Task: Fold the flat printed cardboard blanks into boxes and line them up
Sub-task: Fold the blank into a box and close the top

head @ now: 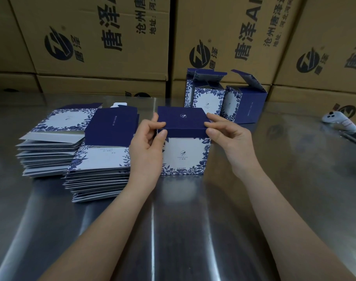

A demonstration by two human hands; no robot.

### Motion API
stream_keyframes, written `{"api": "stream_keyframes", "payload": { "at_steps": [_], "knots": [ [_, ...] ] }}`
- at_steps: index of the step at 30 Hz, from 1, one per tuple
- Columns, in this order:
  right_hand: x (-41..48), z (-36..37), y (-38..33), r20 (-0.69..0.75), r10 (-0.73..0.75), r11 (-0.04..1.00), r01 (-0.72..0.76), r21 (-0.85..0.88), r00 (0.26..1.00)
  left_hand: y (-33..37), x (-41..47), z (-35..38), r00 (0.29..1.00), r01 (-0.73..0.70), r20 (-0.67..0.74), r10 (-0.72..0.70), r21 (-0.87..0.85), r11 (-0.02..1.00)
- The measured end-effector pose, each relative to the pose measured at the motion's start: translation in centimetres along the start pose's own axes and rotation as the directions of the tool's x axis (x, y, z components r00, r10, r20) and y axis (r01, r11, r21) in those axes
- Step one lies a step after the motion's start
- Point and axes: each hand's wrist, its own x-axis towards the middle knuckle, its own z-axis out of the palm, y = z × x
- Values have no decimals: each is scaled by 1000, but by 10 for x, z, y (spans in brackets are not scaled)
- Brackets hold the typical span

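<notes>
Standing on the counter [173, 230] directly between the two hands: one box [184, 155], white floral face toward the wearer.

Left hand [147, 142] pinching the near left corner of the navy top flap [182, 118] between thumb and forefinger, other fingers loosely curled beside the box wall. Right hand [229, 138] mirroring it on the near right corner, same two-finger pinch.

Grip at both corners probably to keep the flap square while pressing its front lip down. Base left on the counter, likely for something firm to push against. Flap looks nearly seated; whether fully tucked, cannot tell.

Just outboard of the left hand: two stacks of flat blanks [100, 165], within easy reach for the next pick.

Beyond the fingertips, past the held box: finished boxes [208, 100] upright, top flaps raised, side by side in front of brown cartons [104, 37]. Apparently the start of the line.

Well off past the right hand: small white device [339, 121], untouched.
</notes>
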Motion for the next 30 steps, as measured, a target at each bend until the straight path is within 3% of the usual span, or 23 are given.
{"api": "stream_keyframes", "payload": {
  "at_steps": [16, 23, 30],
  "knots": [
    [-1, -1, 1, 6, -24, 997, 25, -70, 1000, 2, -2, 0, 1000, -17, 6, 17, 47, 999],
    [0, 1, -1, -18, -39, 996, 37, -86, 999, 6, -5, -2, 985, -117, -93, 147, 267, 956],
    [0, 5, 2, -35, -119, 979, 112, -173, 992, 11, -3, -2, 984, -122, -91, 153, 281, 952]
  ]
}}
